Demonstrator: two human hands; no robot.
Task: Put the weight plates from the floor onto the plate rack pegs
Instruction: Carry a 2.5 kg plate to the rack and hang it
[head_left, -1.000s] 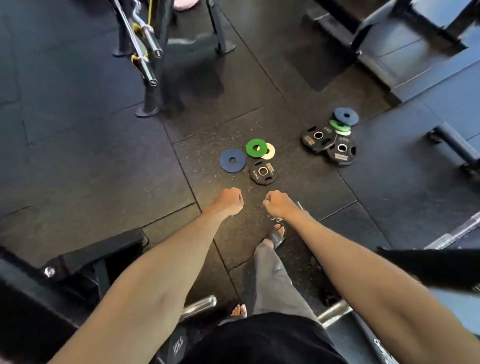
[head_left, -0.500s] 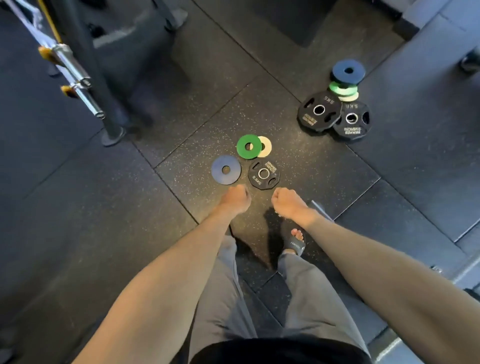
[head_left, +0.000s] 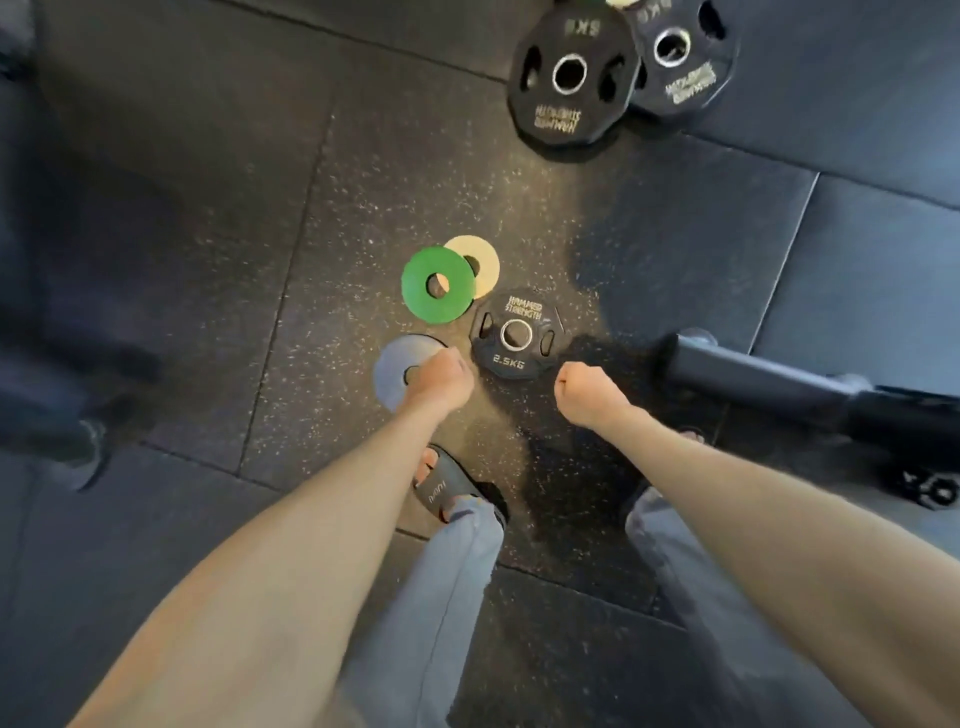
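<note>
Two hands: both reach forward and down over the floor (head_left: 208, 260), well apart from each other.
Feet: a black sandal (head_left: 445, 486) is on the foot below the left forearm, on the speckled rubber tile.
Left hand (head_left: 441, 376): fingers curled into a fist with nothing seen in its grasp. It covers the right part of the grey-blue plate (head_left: 397, 371); whether it touches the plate cannot be told.
Right hand (head_left: 587, 392): fingers curled tight into a fist that holds nothing, just right of the 2.5 kg plate and apart from it.
Black pad (head_left: 753, 371): a dark padded roller lies to the right of the right hand.
2.5 kg plate (head_left: 514, 335): small and black, flat on the floor between the two fists and slightly beyond them.
Green plate (head_left: 439, 286): flat, just beyond the grey-blue one, overlapping the cream plate (head_left: 480, 262).
Large black plates (head_left: 571, 78): two lie flat at the far edge, the left one overlapping the right.
</note>
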